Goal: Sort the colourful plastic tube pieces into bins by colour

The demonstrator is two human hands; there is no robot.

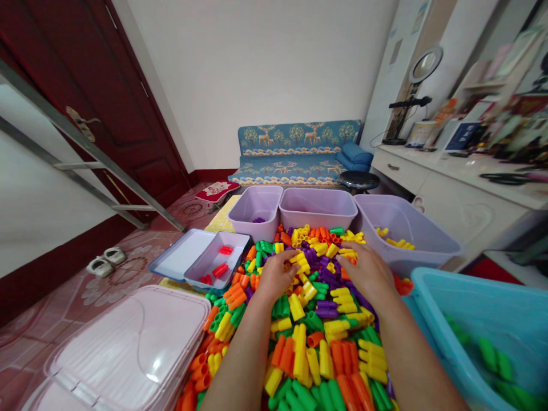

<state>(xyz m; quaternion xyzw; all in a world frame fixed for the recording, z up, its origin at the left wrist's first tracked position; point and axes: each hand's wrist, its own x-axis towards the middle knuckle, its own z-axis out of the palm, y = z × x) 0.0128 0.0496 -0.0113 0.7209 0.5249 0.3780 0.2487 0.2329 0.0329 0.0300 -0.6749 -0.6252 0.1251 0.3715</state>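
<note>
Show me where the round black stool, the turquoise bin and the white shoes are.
Round black stool (358, 180): head view, on top of its seat.
Turquoise bin (492, 303): head view, on the inner face of its far wall.
White shoes (100, 267): head view, on the upper of the left one in the picture.

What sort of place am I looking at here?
Probably a room in a home: a patterned blue sofa stands against the far wall, a pair of shoes sits on the tiled floor, and a ring light stands on a white cabinet.
</note>
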